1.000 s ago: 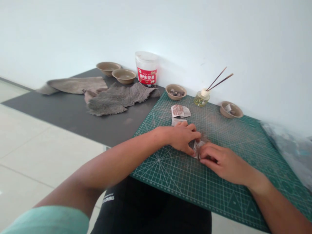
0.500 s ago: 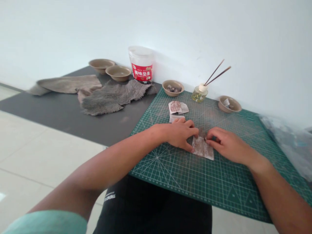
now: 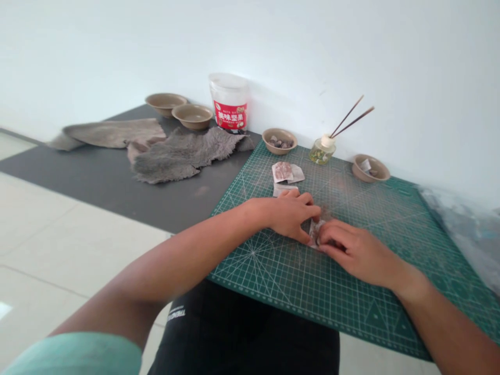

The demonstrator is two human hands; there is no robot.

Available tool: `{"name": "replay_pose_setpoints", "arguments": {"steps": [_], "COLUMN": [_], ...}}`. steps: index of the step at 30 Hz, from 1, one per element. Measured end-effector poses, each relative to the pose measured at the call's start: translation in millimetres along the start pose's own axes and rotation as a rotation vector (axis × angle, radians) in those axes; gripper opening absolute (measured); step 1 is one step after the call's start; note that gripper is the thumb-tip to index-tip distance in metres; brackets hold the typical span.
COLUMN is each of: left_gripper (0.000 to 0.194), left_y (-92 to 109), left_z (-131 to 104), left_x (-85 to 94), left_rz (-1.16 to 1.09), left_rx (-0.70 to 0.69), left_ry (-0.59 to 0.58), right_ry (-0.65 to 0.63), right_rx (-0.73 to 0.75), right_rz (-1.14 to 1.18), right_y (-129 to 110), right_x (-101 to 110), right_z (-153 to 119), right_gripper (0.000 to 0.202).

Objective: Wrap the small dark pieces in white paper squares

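Note:
Both my hands rest on a green cutting mat (image 3: 273, 271) and press on a small pale sachet (image 3: 314, 232) lying flat between them. My left hand (image 3: 291, 214) pins its left edge with thumb and fingers. My right hand (image 3: 351, 250) lies over most of the sachet, so only a sliver shows. Two similar sachets (image 3: 287, 173) lie just beyond my left hand, one showing brownish contents.
Along the wall stand a bowl of dark pieces (image 3: 278, 140), a reed diffuser bottle (image 3: 322, 150), a small bowl (image 3: 370, 169), a red-labelled tub (image 3: 229, 102) and two empty bowls (image 3: 179, 107). Grey fur pieces (image 3: 179, 153) lie on a dark mat at left. Clear plastic (image 3: 464, 229) lies at right.
Half a second ago my right hand was drawn back and the sachet lay exposed; now it has slid left over the sachet, covering it again.

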State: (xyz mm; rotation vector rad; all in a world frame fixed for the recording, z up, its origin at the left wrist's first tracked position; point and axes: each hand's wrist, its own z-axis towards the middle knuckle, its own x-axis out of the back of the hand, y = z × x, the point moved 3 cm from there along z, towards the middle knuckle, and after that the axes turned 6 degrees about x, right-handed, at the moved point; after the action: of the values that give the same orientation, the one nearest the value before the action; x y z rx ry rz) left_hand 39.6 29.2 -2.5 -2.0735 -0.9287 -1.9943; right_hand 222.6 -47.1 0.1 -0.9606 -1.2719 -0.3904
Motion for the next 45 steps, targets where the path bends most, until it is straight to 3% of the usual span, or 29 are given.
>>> {"name": "replay_pose_setpoints", "arguments": {"steps": [3,5,8,11,14,16,19,21,24,26,29,31,33,35,38,40,43,45], "left_gripper": [0.056,0.057,0.057,0.056,0.057,0.057,0.057,0.057,0.057,0.057,0.058,0.057,0.057,0.058,0.057,0.057,0.056,0.056], "left_y": [0.3,0.8,1.4,0.9,0.6,1.0,1.8,2.0,1.6,1.7,2.2,1.9,1.3,1.0,1.5,1.8,1.3,1.0], "left_z": [-0.3,-0.6,-0.9,-0.6,-0.5,-0.9,-1.7,-1.8,-1.7,-1.6,-1.4,-1.0,-0.4,-0.1,-0.3,-0.6,-0.8,-0.8], "left_x": [0.7,1.3,1.7,1.7,1.7,1.8,2.2,2.6,2.7,2.5,2.4,2.1,1.5,1.0,1.2,1.7,2.0,2.0], "left_rz": [-0.001,-0.007,-0.010,0.000,0.008,0.012,0.013,0.012,0.012,0.013,0.018,0.025,0.026,0.020,0.017,0.025,0.026,0.017], "left_rx": [0.023,0.033,0.024,0.018,0.020,0.018,0.014,0.016,0.026,0.022,0.010,0.016,0.026,0.025,0.001,-0.003,0.019,0.024], "left_ry": [-0.007,-0.018,-0.033,-0.019,0.001,-0.002,-0.009,-0.004,0.001,-0.008,-0.017,-0.017,-0.017,-0.012,-0.005,-0.004,-0.010,-0.009], "right_ry": [0.071,0.024,-0.075,0.015,0.098,0.045,-0.050,-0.005,0.075,0.013,-0.079,-0.012,0.083,0.036,-0.106,-0.064,0.075,0.047], "right_rx": [-0.075,-0.091,0.013,0.020,-0.118,-0.128,-0.008,-0.003,-0.112,-0.118,-0.002,0.004,-0.093,-0.172,-0.067,0.010,-0.083,-0.136], "right_rz": [-0.107,-0.110,0.000,-0.032,-0.118,-0.076,0.054,0.039,-0.059,-0.024,0.100,0.074,-0.021,-0.034,0.105,0.137,0.010,-0.021], "right_y": [3.0,3.7,-3.6,-3.3,7.5,8.7,0.3,-0.2,7.7,7.7,-1.9,-2.2,5.2,12.0,6.3,0.0,3.7,8.2], "right_x": [6.1,7.7,1.9,-1.3,2.5,2.9,-0.9,-0.1,5.4,5.1,0.3,1.5,6.4,8.2,3.7,2.6,6.8,8.3], "right_z": [-1.9,-3.8,-3.7,-0.2,-0.3,-1.7,-1.9,-1.1,-1.5,-1.9,0.2,1.9,1.2,-1.4,-1.8,1.3,4.0,2.4], "right_gripper": [0.006,0.006,0.008,0.009,0.007,0.007,0.007,0.007,0.006,0.006,0.006,0.008,0.008,0.007,0.006,0.007,0.007,0.006]}}
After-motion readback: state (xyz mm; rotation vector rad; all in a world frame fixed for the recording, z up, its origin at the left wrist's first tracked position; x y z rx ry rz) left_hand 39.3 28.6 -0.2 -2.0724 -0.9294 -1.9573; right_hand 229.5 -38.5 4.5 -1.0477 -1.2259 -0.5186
